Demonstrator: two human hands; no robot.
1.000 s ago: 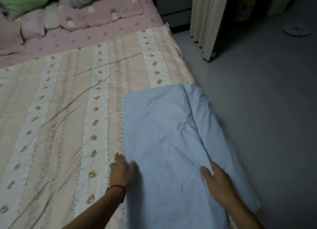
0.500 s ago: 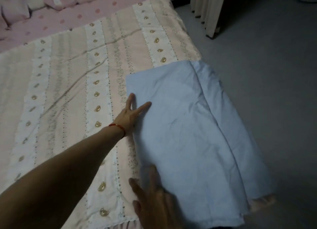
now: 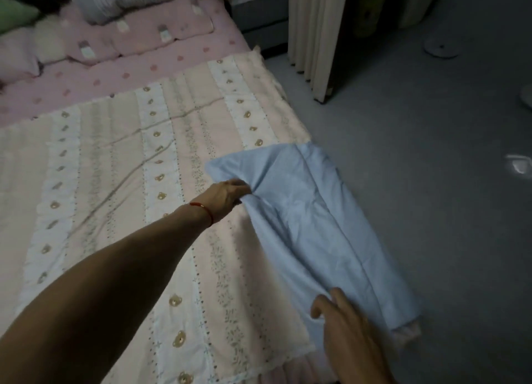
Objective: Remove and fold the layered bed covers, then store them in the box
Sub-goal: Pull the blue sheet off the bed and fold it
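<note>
A folded light blue cover [image 3: 311, 228] lies along the right edge of the bed, on top of a striped peach and white quilt [image 3: 121, 188] with small bear motifs. My left hand [image 3: 227, 193], a red string at its wrist, grips the blue cover's left edge near the far corner and bunches the cloth. My right hand [image 3: 345, 326] holds the near left part of the blue cover, fingers curled over its edge. Under the quilt, a pink dotted sheet [image 3: 121, 78] shows toward the head of the bed. No box is in view.
Pillows and cushions [image 3: 115, 18] are piled at the head of the bed. Grey floor [image 3: 417, 182] runs along the right side. A cream curtain [image 3: 313, 32] hangs at the far right, with a round white base [image 3: 440, 49] beyond it.
My left hand went from lying flat at the blue cover's edge to gripping it and pulling it inward. My right hand moved to the cover's near left part.
</note>
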